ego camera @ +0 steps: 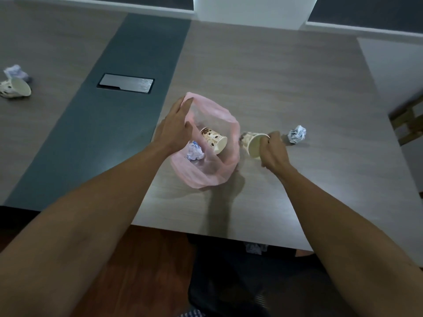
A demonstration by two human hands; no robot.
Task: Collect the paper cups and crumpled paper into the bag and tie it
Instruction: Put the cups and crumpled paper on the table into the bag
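Paper cup [253, 144] base half hidden behind pink bag [225, 167] rim.

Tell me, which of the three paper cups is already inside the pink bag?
The brown-patterned cup lying on its side in the pink bag. Another cup is in the right hand, outside it; the third cup lies far left.

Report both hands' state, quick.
Left hand: grip on the translucent pink plastic bag rim.
Right hand: grip shut on a patterned paper cup.
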